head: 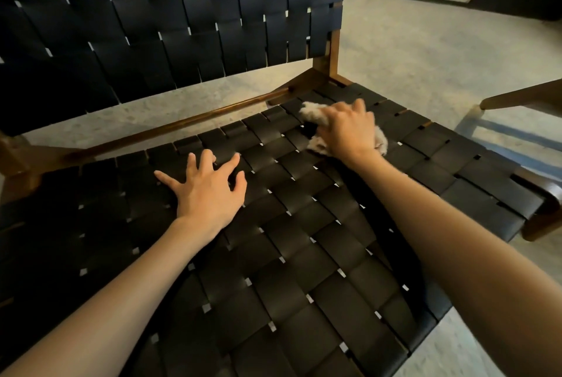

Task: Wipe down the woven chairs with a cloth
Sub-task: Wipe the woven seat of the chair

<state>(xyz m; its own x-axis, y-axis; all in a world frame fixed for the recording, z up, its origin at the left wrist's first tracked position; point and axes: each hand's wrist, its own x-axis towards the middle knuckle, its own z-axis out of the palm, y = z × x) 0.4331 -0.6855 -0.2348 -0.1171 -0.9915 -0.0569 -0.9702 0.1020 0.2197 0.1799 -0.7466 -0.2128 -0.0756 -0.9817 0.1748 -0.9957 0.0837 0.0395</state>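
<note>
A person's right hand [346, 130] presses a clenched grip on a pale cloth [313, 113] at the woven chair seat's [304, 224] two o'clock corner, the left hand [206, 191] lies released and flat, and the backrest [170, 29] probably remains.
</note>
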